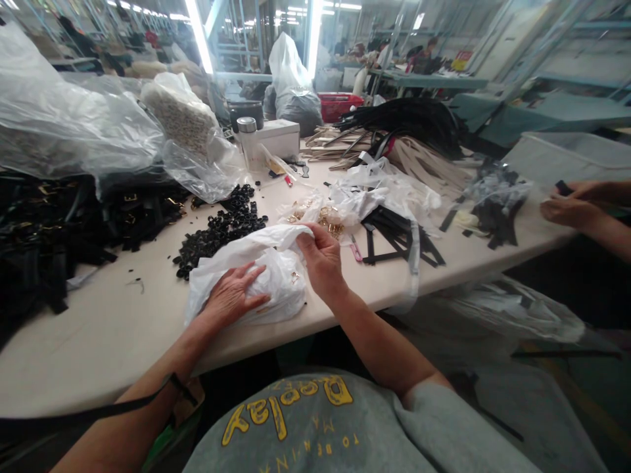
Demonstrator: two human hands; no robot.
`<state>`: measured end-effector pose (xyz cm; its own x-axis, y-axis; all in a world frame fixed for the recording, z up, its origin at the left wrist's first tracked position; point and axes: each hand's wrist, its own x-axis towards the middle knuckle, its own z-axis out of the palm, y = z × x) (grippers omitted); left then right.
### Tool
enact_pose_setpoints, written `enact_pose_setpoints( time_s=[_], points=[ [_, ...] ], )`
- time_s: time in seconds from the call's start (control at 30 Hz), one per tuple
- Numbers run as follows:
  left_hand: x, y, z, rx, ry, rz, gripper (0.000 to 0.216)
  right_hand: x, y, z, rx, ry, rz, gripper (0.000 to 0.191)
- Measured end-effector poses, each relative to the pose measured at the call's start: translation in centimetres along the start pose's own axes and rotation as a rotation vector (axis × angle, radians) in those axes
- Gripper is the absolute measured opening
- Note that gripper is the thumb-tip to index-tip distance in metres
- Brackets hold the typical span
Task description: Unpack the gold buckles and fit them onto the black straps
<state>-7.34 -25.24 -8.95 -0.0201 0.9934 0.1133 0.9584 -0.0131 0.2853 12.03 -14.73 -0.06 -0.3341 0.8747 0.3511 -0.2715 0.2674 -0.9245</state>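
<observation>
Holds a crumpled, thin white plastic bag (279, 279) at the near edge of the pale, smooth-topped counter (148, 328), directly before the body. Presses the left hand (235, 295) flat on its near left part with spread fingers; pinches its far right edge between thumb and fingers of the right hand (323, 259). Lies with its long axis slanting from near left to far right, in contact with both hands. Has, just beyond on the left, a heap of small black rings (224, 230); beyond the right hand, a pile of gold-coloured metal fittings (331, 220); farther right, a pink-handled tool (355, 249) beside flat black strips (389, 236).
</observation>
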Motion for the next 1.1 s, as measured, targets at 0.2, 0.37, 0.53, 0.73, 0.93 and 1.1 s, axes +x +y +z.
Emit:
enact_pose_setpoints(
  time_s=[0.2, 0.37, 0.53, 0.73, 0.93, 1.1],
  points=[
    [-0.3, 0.2, -0.2, 0.015, -0.04, -0.113, 0.05, -1.5, 4.3, -0.5, -0.315, -0.225, -0.329, 0.025],
    [-0.3, -0.5, -0.7, -0.22, 0.17, -0.166, 0.048, -2.8, 8.1, -4.5, -0.542, -0.468, -0.581, 0.022],
    [-0.3, -0.9, -0.6, -0.291, 0.251, -0.207, 0.047, -2.5, 8.1, -5.1, -0.763, -0.607, -0.57, 0.022],
    [-0.5, -0.5, -0.6, -0.327, 0.381, -0.211, 0.032, -2.3, 5.7, -4.9, -0.878, -0.657, -0.527, 0.029],
    [-0.3, -0.4, -0.3, -0.214, 0.28, -0.137, 0.031, -5.2, 3.0, -3.3, -0.887, -0.675, -0.638, 0.025],
    [-0.4, -0.5, -0.3, -0.148, 0.26, -0.15, 0.028, -6.9, 5.2, -0.5, -1.133, -0.667, -0.723, 0.014]
  ],
)
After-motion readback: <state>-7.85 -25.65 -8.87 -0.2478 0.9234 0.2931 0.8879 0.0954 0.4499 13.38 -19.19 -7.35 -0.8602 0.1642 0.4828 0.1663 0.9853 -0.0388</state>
